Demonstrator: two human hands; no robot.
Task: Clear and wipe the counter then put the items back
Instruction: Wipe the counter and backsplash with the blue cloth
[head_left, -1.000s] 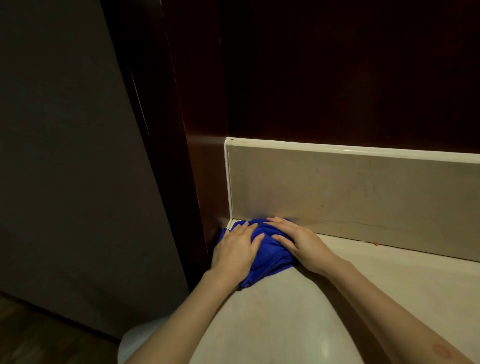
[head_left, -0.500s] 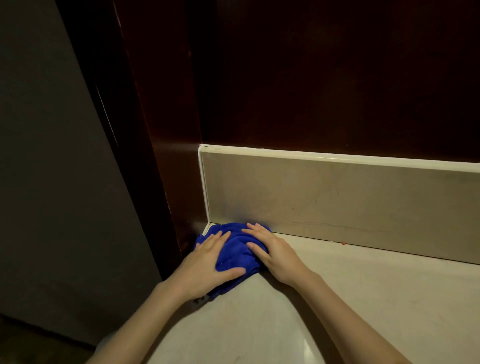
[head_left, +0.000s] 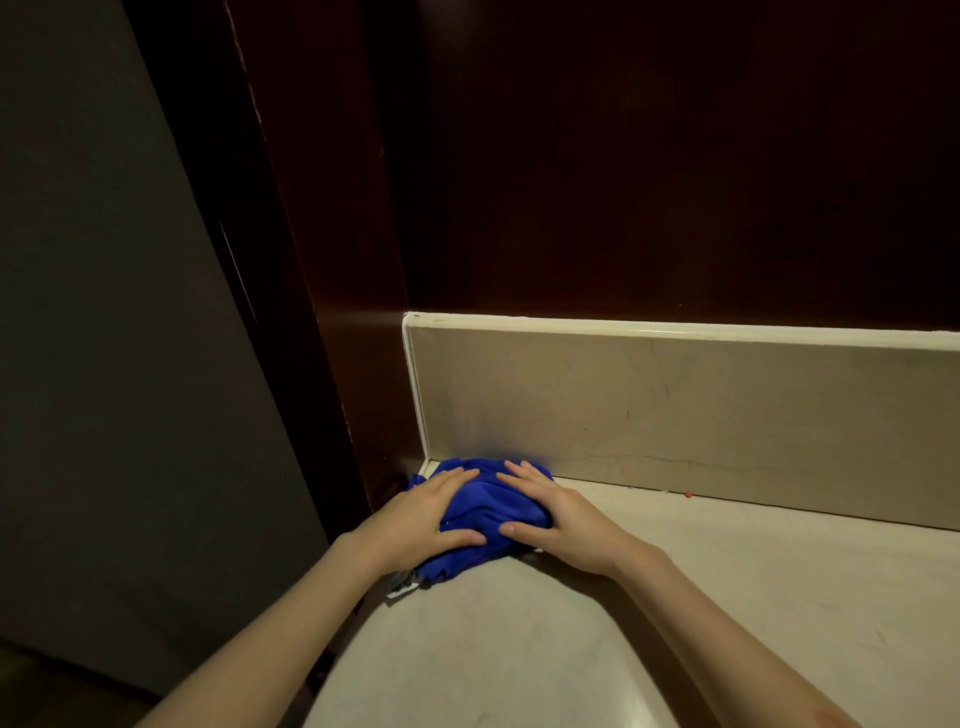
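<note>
Both hands flat, fingers spread, pressing one bunched blue cloth — left hand, right hand — into the table corner just beyond the fingertips. Judgement: keep even pressure, sweep along the back ledge — red speck lies right.

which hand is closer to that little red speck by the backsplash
Right. The right hand presses the blue cloth on the red speck's side; the left hand presses its far side.
</note>
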